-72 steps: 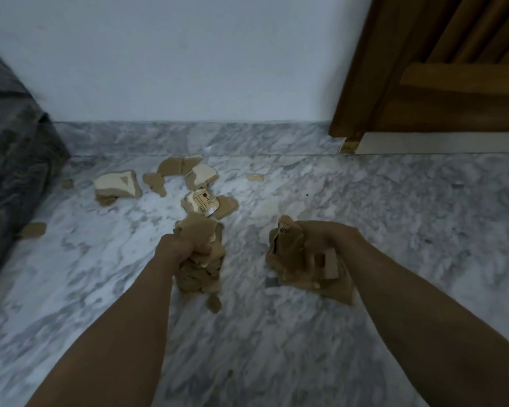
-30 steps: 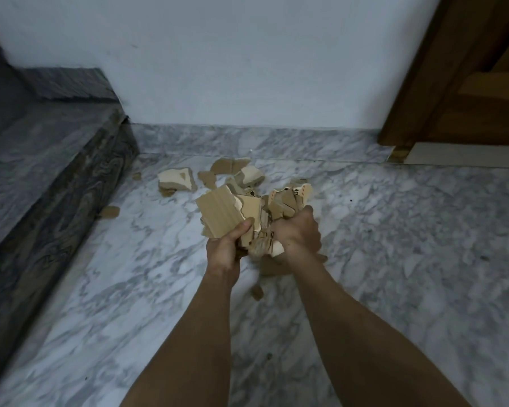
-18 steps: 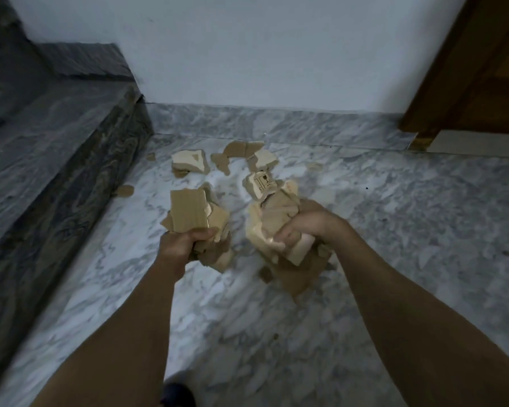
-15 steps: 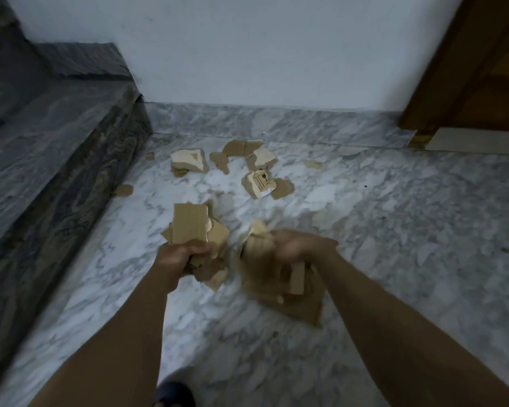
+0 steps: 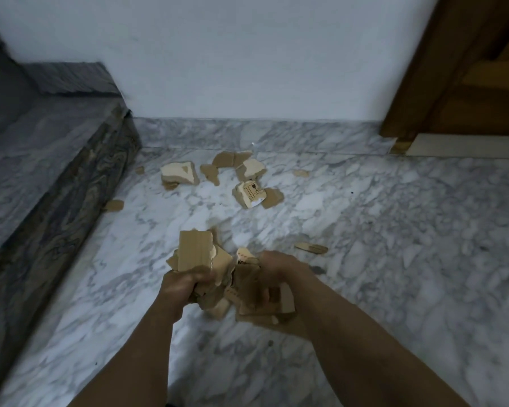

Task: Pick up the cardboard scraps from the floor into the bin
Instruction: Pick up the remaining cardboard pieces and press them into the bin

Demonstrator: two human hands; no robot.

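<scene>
Left hand [image 5: 180,284] grips a bundle of cardboard scraps [image 5: 195,250]; right hand [image 5: 279,270], blurred, clutches another bundle [image 5: 252,301]. More loose scraps [image 5: 249,193] lie ahead on the marble floor [image 5: 394,230], between a dark stone step [image 5: 41,171] and a wooden door [image 5: 467,83].

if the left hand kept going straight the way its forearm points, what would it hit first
Probably the printed scrap lying on the marble floor. The left hand, gripping a bundle of cardboard scraps, points up and away toward the wall; bare floor lies between. Depth is unclear, so it might pass above it.

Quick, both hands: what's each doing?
Left hand: grips a bundle of cardboard scraps.
Right hand: grips another bundle of scraps.
</scene>
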